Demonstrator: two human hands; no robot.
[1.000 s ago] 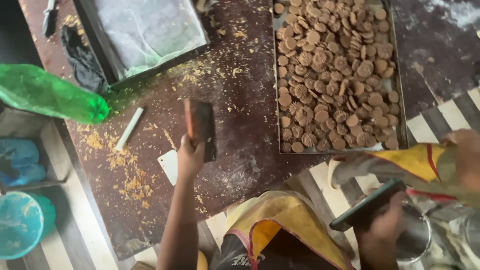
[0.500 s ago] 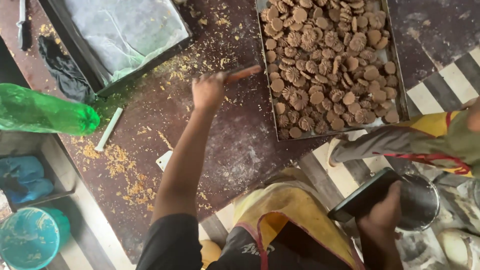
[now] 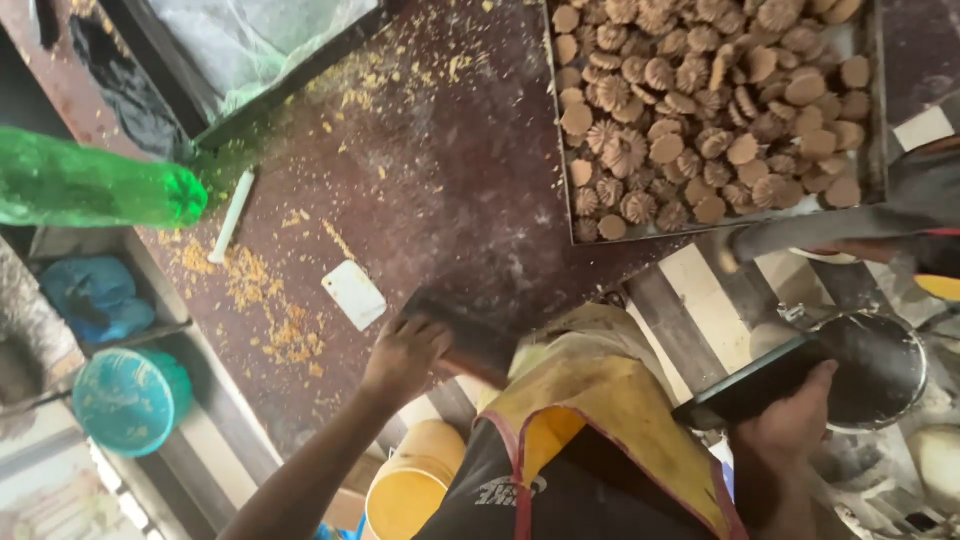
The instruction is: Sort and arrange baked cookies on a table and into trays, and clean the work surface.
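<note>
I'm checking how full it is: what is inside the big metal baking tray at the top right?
The metal baking tray holds brown ridged and round biscuits, piled loosely across most of it. A pale lining shows at the lower edge; the tray floor beneath the biscuits is covered.

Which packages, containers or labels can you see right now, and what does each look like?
Green bottle: left edge, lying, translucent plastic.
Teal tub: lower left, round.
Blue bag: left, crumpled.
Yellow bucket: bottom centre, round.
Clear plastic sheet: lines top-left tray.
White card: table centre, small, blank.
Screens: none.

Green plastic bottle (image 3: 90,188) lying far left.
</note>
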